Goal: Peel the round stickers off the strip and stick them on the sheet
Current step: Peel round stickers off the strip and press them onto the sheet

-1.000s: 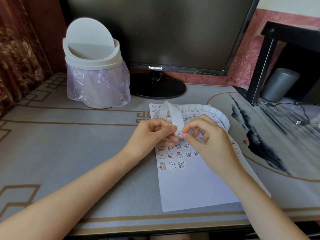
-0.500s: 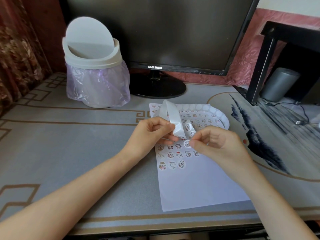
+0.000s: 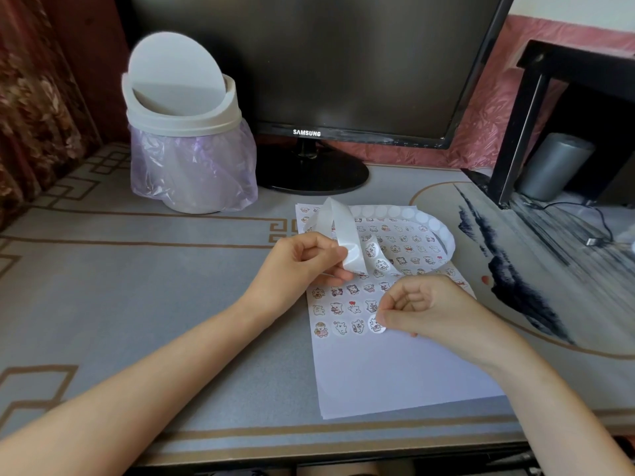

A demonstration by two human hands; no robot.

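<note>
Round white cartoon sticker (image 3: 376,325) pinched in my right hand (image 3: 422,309), extending the white paper sheet (image 3: 395,372) row below; left hand (image 3: 302,266) grips curly white strip (image 3: 347,235) clear.

The right hand (image 3: 429,310) has left the strip (image 3: 347,242), where its fingertips were picking at the curled end 1 second ago, and has come down over the sheet (image 3: 395,372). It now pinches a peeled round sticker (image 3: 376,324) at the bottom row, just right of the 3 stickers there.
</note>
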